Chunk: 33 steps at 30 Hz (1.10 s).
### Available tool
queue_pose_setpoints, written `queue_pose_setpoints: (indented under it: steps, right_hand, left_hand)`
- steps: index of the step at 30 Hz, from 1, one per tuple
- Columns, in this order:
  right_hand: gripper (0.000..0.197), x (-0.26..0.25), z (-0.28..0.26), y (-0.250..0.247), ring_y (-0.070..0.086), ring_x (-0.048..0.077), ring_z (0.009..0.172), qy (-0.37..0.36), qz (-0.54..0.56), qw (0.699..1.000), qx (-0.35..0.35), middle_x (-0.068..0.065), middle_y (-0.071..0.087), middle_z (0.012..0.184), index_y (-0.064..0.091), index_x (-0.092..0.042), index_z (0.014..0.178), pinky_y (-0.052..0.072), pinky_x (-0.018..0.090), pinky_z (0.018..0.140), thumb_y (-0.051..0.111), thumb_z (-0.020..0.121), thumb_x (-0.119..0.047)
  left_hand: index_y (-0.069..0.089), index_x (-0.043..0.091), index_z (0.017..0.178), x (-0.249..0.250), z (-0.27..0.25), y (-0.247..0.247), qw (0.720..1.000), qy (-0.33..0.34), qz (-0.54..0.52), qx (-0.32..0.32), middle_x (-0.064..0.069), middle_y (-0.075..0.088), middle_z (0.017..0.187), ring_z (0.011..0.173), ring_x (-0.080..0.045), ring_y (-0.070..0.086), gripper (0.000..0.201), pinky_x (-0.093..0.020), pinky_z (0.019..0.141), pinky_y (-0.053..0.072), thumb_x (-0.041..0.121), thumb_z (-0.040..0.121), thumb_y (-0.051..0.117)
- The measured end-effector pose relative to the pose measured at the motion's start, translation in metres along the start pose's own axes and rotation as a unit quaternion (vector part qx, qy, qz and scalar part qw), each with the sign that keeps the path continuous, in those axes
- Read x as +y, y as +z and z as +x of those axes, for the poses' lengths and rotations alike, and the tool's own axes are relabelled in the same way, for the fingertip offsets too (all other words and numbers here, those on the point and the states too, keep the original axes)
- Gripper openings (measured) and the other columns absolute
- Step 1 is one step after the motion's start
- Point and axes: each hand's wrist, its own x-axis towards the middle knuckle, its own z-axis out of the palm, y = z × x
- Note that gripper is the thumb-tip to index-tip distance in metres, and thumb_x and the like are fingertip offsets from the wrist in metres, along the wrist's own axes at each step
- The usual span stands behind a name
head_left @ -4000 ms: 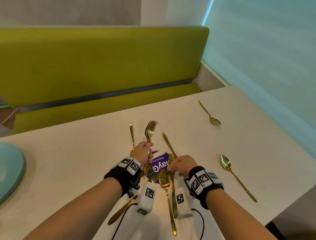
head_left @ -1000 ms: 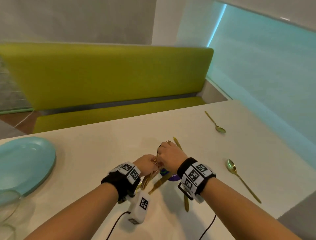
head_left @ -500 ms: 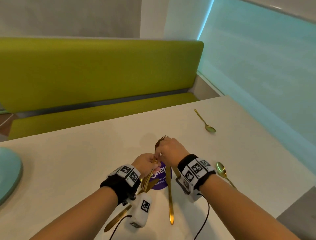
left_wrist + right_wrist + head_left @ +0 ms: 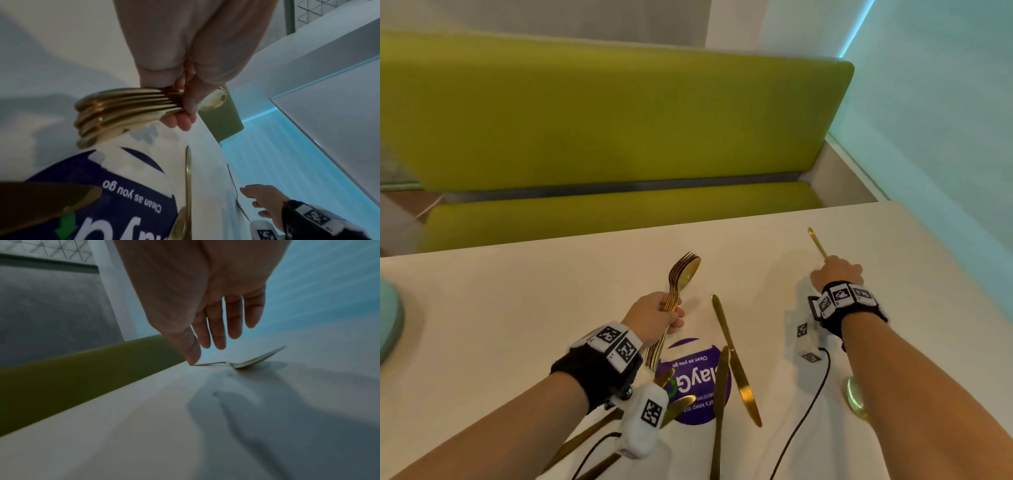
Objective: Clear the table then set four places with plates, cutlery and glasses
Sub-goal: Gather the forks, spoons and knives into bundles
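My left hand (image 4: 654,318) grips a bundle of gold forks and spoons (image 4: 681,277) by the handles, heads pointing away from me; the left wrist view shows the stacked handles (image 4: 123,110) in its curled fingers. My right hand (image 4: 835,272) hovers over a single gold spoon (image 4: 817,242) lying at the table's far right. In the right wrist view the fingers (image 4: 216,321) are straight and the thumb tip touches the handle end of that spoon (image 4: 246,362), which lies flat on the table.
Two gold knives (image 4: 736,359) (image 4: 719,411) lie over a round purple sticker (image 4: 695,383); more gold cutlery (image 4: 585,435) lies under my left wrist. Another spoon (image 4: 856,401) sits beside my right forearm. A teal plate (image 4: 388,329) is at the left edge. A green bench (image 4: 602,120) runs behind the table (image 4: 517,308).
My right hand has left the bundle and moved right and away to the far spoon. The left hand now holds the gathered forks and spoons alone, lifted slightly.
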Motion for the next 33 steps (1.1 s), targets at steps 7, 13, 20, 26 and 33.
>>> queue_pose_setpoints:
  steps: [7,13,20,26,33]
  right_hand:
    - [0.034,0.007,0.034,0.015,0.042,0.033,0.123,-0.004,-0.029,0.999,-0.021,0.013,0.05,0.131,0.046,-0.004,0.127,0.036,0.043,0.103,0.03,0.098,-0.011]
    - [0.027,0.008,0.042,0.021,0.046,0.028,0.115,-0.001,-0.059,0.998,0.023,0.011,0.061,0.115,0.061,-0.006,0.108,0.036,0.037,0.093,0.039,0.096,-0.014]
    - [0.016,-0.002,0.031,0.016,0.06,0.031,0.092,0.026,0.009,1.0,0.005,0.016,0.067,0.097,0.067,-0.001,0.089,0.049,0.036,0.083,0.055,0.087,-0.011]
    - [0.024,-0.011,-0.005,0.0,0.057,0.029,0.107,-0.047,-0.012,0.999,-0.004,0.012,0.066,0.112,0.068,-0.007,0.104,0.048,0.036,0.091,0.053,0.09,-0.018]
    - [0.029,-0.034,-0.11,-0.026,0.046,0.021,0.112,-0.324,-0.202,0.921,0.075,0.001,0.063,0.114,0.065,-0.022,0.114,0.04,0.033,0.092,0.043,0.095,-0.019]
  left_hand:
    - [0.052,-0.002,0.119,0.0,0.015,0.003,1.0,-0.012,-0.006,0.005,-0.011,0.059,0.09,0.071,-0.014,0.057,0.027,-0.022,0.066,0.048,-0.005,0.093,0.046]
    - [0.054,0.002,0.116,0.001,0.022,0.005,1.0,-0.011,-0.006,0.008,-0.008,0.062,0.09,0.078,-0.017,0.06,0.024,-0.025,0.073,0.051,-0.001,0.092,0.05]
    - [0.054,0.0,0.116,0.003,0.023,0.004,1.0,-0.007,-0.013,0.007,-0.007,0.062,0.087,0.074,-0.016,0.059,0.024,-0.023,0.068,0.05,-0.001,0.091,0.051]
    - [0.055,0.004,0.115,0.007,0.011,0.004,1.0,0.007,0.006,0.003,-0.007,0.063,0.092,0.073,-0.012,0.06,0.023,-0.019,0.068,0.051,0.002,0.092,0.052]
    - [0.055,0.003,0.113,0.012,-0.018,-0.005,0.999,0.038,0.025,0.021,0.0,0.062,0.083,0.077,-0.015,0.061,0.021,-0.028,0.078,0.053,0.003,0.092,0.051]
